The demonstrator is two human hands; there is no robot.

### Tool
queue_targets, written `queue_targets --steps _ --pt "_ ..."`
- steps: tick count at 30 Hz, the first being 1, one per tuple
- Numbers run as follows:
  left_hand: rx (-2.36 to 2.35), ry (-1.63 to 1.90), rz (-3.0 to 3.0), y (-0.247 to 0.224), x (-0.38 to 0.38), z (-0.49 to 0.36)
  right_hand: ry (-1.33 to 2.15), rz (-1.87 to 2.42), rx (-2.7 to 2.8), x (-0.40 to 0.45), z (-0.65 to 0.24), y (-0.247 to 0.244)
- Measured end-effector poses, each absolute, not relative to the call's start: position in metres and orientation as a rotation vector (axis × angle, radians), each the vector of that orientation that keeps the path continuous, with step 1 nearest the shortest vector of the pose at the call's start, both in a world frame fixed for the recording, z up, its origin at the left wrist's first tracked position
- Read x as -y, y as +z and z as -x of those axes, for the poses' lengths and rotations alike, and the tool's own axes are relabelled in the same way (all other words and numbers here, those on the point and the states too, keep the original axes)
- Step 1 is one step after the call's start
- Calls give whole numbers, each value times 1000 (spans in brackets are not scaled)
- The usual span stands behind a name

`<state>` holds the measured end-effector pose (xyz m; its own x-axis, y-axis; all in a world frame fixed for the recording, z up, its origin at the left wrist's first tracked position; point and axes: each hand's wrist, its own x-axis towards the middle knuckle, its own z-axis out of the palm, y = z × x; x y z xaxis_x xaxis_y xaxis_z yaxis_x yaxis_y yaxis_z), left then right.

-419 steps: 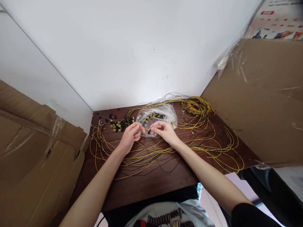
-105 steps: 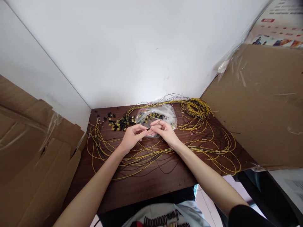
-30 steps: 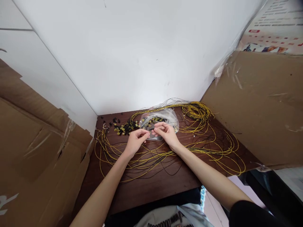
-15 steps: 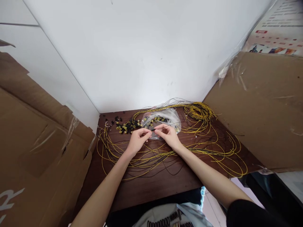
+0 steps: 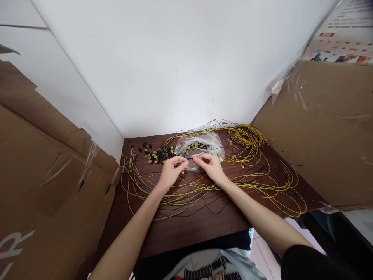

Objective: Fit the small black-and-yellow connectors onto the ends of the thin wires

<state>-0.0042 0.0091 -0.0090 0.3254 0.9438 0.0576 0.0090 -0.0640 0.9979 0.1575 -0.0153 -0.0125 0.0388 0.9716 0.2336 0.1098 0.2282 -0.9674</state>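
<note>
Between my two hands is a small black connector (image 5: 189, 158), with a thin black wire (image 5: 214, 150) trailing off to the right. My left hand (image 5: 173, 170) pinches the connector's left end between thumb and fingers. From the other side, my right hand (image 5: 210, 167) pinches the wire close to the connector. Right behind the hands lies a clear plastic bag (image 5: 215, 140) with yellow and black connectors in it. A heap of yellow-and-black connectors (image 5: 157, 154) sits to the left of the bag. Fingertips partly cover the connector, so its exact shape is hidden.
Yellow and black wires (image 5: 186, 196) run across the brown table (image 5: 198, 229) under my forearms. A coil of wires (image 5: 247, 138) lies at the back right. Tiny black parts (image 5: 145, 145) are scattered back left. Cardboard (image 5: 52, 175) flanks the left, another sheet (image 5: 326, 132) the right.
The fingertips of my hands have drawn slightly apart, and more of the black connector shows between them. The whole view has shifted a little.
</note>
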Motion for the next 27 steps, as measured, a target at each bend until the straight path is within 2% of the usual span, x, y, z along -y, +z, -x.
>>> queue_targets --steps 27 --pt "-925 961 -1495 -12 -10 1 1027 1102 1332 13 -161 -11"
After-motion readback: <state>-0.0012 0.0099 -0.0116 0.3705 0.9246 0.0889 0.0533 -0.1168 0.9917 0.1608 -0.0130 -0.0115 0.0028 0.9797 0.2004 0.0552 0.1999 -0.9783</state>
